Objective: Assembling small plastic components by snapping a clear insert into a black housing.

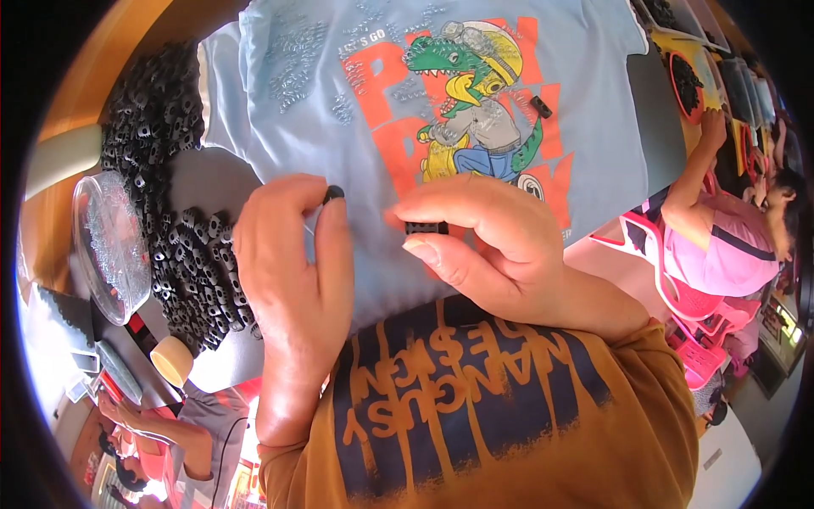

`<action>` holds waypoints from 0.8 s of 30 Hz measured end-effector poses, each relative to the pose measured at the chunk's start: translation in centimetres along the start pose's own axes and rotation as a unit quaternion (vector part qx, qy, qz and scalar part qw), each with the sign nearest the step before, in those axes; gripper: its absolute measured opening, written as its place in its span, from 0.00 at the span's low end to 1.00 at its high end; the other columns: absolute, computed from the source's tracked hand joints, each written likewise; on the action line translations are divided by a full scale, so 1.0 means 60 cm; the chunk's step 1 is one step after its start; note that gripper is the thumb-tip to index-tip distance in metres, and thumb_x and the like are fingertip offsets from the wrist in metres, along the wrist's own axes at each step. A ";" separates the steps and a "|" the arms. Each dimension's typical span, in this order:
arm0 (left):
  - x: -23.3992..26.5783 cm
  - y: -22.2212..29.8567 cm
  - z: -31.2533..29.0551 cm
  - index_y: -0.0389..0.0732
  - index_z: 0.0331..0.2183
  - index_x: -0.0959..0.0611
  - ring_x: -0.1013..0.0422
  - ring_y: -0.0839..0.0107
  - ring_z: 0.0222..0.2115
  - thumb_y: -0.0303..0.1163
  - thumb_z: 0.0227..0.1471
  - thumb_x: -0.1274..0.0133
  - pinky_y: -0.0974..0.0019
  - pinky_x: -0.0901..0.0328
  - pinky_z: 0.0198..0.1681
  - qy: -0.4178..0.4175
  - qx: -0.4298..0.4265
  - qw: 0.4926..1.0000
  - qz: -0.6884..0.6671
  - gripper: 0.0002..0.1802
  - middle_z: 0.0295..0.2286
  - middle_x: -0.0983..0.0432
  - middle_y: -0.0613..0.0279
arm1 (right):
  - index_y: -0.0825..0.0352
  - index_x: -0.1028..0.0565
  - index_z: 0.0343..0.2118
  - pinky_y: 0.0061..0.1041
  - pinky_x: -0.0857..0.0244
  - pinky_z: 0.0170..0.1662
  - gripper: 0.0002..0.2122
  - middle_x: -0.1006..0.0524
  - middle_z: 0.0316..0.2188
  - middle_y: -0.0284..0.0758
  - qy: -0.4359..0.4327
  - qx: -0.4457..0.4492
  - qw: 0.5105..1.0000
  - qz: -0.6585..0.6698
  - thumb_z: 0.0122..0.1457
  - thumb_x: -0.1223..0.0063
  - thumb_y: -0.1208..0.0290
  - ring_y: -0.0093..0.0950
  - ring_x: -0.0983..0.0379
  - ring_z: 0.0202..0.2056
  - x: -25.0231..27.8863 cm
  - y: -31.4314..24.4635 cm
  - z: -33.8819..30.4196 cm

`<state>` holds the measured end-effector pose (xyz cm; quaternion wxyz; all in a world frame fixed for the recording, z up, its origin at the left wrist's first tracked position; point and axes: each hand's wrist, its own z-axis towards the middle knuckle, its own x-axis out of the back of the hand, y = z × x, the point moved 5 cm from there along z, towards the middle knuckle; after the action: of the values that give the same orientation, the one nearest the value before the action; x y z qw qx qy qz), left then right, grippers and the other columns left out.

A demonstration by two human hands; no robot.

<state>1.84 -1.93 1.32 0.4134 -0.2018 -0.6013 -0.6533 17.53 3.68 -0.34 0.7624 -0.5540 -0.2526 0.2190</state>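
My right hand (500,242) pinches a small black ridged plastic piece (426,227) between thumb and fingertips. Close by on its left, my left hand (292,263) is closed, with a small black plastic part (335,194) showing at its fingertips. Both hands are over a light blue T-shirt (297,153) with a cartoon dinosaur print, spread across my lap and the table. Many small clear or metallic coils, like springs (297,64), lie scattered on the shirt. One loose black piece (540,106) rests on the print.
A large heap of black plastic pieces (199,271) covers the left side. Beside it stands a clear round tub (114,246) of shiny small parts, near a cream-coloured cup (172,362). Other people sit at left and right; a pink chair (653,254) is at right.
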 end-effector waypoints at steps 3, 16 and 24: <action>-0.013 0.004 0.013 0.38 0.33 0.23 0.31 0.57 0.34 0.25 0.47 0.46 0.58 0.41 0.42 -0.049 -0.061 0.983 0.168 0.07 0.32 0.27 0.57 | 0.72 0.25 0.39 0.20 0.35 0.28 0.13 0.23 0.31 0.38 -0.004 0.057 0.998 -0.016 0.49 0.39 0.83 0.26 0.27 0.28 0.004 0.001 -0.001; -0.026 0.008 0.096 0.41 0.33 0.20 0.30 0.59 0.33 0.28 0.48 0.46 0.58 0.40 0.40 -0.037 -0.153 0.966 0.205 0.07 0.31 0.25 0.60 | 0.68 0.26 0.29 0.19 0.38 0.23 0.14 0.25 0.24 0.32 0.000 0.001 1.000 -0.004 0.41 0.30 0.79 0.24 0.30 0.23 0.014 0.014 -0.001; -0.012 0.004 0.111 0.42 0.34 0.19 0.29 0.60 0.34 0.29 0.48 0.45 0.59 0.39 0.41 -0.014 -0.168 0.952 0.257 0.08 0.30 0.25 0.60 | 0.67 0.25 0.29 0.24 0.38 0.25 0.14 0.25 0.23 0.33 0.007 0.067 0.998 0.000 0.39 0.30 0.78 0.29 0.28 0.24 0.013 0.014 0.005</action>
<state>0.90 4.67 2.25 0.5192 -0.4250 -0.4167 -0.6133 17.92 4.63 -0.95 0.7996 -0.5032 -0.2319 0.2314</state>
